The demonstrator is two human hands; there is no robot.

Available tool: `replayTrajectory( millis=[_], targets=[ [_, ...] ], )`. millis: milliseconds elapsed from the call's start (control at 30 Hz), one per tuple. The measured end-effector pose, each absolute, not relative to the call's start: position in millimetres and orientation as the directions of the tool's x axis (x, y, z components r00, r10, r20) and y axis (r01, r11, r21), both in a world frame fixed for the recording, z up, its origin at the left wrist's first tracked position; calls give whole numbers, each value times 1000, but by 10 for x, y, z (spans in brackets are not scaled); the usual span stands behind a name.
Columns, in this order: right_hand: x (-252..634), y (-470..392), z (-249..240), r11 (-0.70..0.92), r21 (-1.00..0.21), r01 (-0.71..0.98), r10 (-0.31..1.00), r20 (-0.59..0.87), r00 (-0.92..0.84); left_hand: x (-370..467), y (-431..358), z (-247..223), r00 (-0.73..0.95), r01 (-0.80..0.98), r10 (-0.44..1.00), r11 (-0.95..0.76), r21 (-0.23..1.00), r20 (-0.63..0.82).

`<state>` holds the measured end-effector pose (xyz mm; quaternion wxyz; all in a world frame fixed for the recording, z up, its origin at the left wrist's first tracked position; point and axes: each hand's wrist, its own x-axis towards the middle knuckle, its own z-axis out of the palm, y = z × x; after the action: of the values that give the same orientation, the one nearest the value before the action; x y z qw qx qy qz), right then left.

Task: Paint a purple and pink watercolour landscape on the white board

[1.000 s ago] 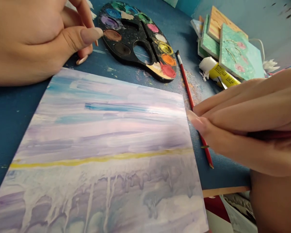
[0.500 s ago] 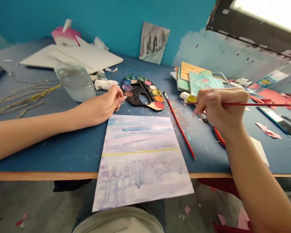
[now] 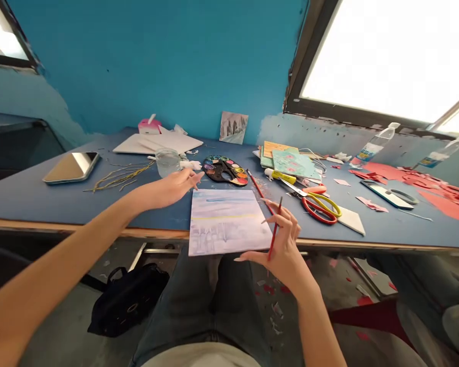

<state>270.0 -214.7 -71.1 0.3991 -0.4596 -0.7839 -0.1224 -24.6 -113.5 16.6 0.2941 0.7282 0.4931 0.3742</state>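
Observation:
A painted canvas with pale purple and blue streaks and a thin yellow line lies partly over the table's front edge. My left hand is at its upper left corner, fingers together; whether they grip anything is hidden. Beside the canvas's right edge, my right hand holds a thin red paintbrush upright, thumb and fingers spread around it. Another red brush lies on the table behind that hand. The black paint palette rests behind the canvas, with a cup of cloudy water to its left.
Scissors, a yellow glue tube and painted boards lie to the right. Farther right are a phone, red paper scraps and bottles. Another phone and yellow strings are left. A person's leg shows at lower right.
The view has pulled back and shows more of the room. My right hand has come down from above the scissors to the canvas's right edge, and its brush has turned from level to upright.

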Motion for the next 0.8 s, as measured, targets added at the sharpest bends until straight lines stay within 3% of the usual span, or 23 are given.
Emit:
replayTrajectory(
  millis=[133, 267, 367, 567, 800],
  targets=[
    [2629, -2114, -818, 556, -339, 759, 665, 729, -162, -382, -1977, -218, 125, 410, 936, -350, 842, 328],
    [2486, -2156, -914, 565, -401, 721, 637, 768, -72, -254, -2484, -736, 34, 335, 993, -121, 934, 116],
    [2441, -2136, -973, 554, -444, 704, 640, 768, -19, -47, -2460, -897, 26, 129, 998, -53, 990, 50],
    [2424, -2183, -1049, 590, -487, 644, 640, 769, -4, 221, -2461, -910, -49, -49, 973, -227, 973, 225],
    [2381, -2302, -1209, 699, -486, 524, 587, 809, -33, 166, -2581, -1186, -19, -219, 966, -257, 941, 259]
  ],
)
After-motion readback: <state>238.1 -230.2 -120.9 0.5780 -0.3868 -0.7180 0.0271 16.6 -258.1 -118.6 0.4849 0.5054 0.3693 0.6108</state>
